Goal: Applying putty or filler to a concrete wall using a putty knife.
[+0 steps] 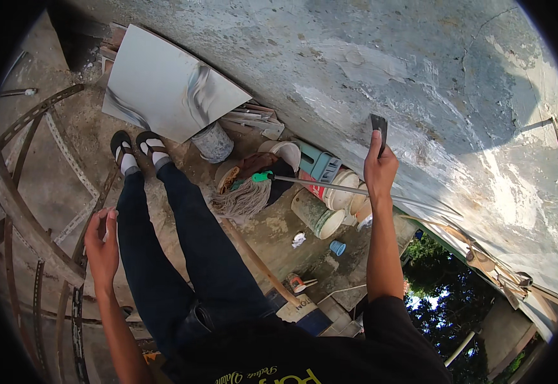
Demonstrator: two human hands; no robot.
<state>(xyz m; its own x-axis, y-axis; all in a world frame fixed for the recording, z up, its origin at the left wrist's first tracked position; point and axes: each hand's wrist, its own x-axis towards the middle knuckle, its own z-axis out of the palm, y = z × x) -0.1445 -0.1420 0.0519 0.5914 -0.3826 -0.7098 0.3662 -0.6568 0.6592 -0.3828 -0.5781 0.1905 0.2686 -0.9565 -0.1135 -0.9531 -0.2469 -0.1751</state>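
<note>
My right hand (380,171) is raised to the grey plastered wall (413,83), fingers wrapped round a dark, flat scraper (379,131). The scraper's wide end is at the wall surface; whether it touches cannot be made out. White streaks of filler (381,61) and rough patches mark the wall around it. My left hand (102,246) hangs low beside my leg, holding nothing, its fingers loosely bent and apart. Close by that hand stands a slotted metal frame (36,253).
A large pale panel (164,86) leans at the wall's foot near a grey bucket (213,144). Along the wall lie a mop (244,197), a teal container (319,163), and several tubs (340,192). A blue cup (337,248) lies on the concrete floor. A long wooden handle (260,262) extends beside my legs.
</note>
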